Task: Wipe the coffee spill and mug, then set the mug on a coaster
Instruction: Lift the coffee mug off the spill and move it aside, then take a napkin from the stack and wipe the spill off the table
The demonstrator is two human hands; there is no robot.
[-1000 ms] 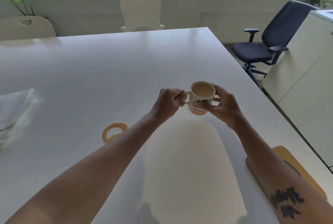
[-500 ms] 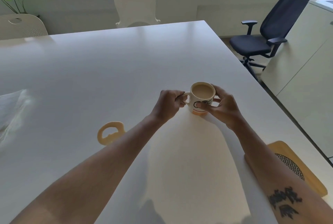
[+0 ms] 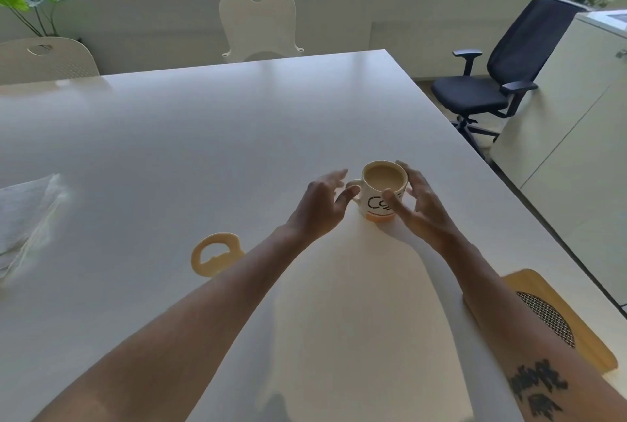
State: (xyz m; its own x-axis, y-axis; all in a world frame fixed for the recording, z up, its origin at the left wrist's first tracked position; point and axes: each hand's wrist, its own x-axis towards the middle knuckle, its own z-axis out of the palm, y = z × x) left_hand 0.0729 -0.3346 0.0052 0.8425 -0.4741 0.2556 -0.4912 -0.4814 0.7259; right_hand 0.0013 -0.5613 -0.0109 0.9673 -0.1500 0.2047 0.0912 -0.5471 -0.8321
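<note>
A cream mug (image 3: 370, 199) with black lettering and an orange base stands upright on the white table (image 3: 237, 130), full of milky coffee. My left hand (image 3: 322, 209) hovers just left of the handle, fingers spread and off it. My right hand (image 3: 422, 206) is open at the mug's right side, its thumb in front of the lettering. A ring-shaped tan coffee spill (image 3: 215, 253) lies on the table to the left of my left forearm. A wooden coaster (image 3: 587, 340) with a dark mesh centre lies at the near right edge, partly under my right forearm.
A pale folded cloth (image 3: 29, 211) lies at the table's left edge, blurred. Cream chairs (image 3: 258, 23) stand at the far side, and a dark office chair (image 3: 498, 82) and a white cabinet (image 3: 576, 123) stand to the right of the table.
Both hands have let go of the mug and opened their fingers. The mug now stands on the table on its own.
</note>
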